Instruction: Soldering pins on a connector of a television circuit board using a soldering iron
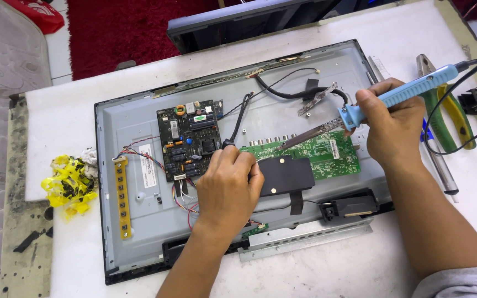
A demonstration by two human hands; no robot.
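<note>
On the white desk lies an opened flat-screen's grey metal back panel, carrying a green rectangular circuit board. The right hand has its fingers wrapped round a blue-handled soldering iron, tip at the board's upper edge. The left hand has its fingers pinched on a black cable. This looks like soldering in hand; a steady tip seems needed.

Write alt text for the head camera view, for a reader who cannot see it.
A person's right hand holds a blue soldering iron with its tip over a green circuit board inside an opened flat-screen television, while the left hand grips a black cable. Green-handled pliers lie on the white table at right.
</note>
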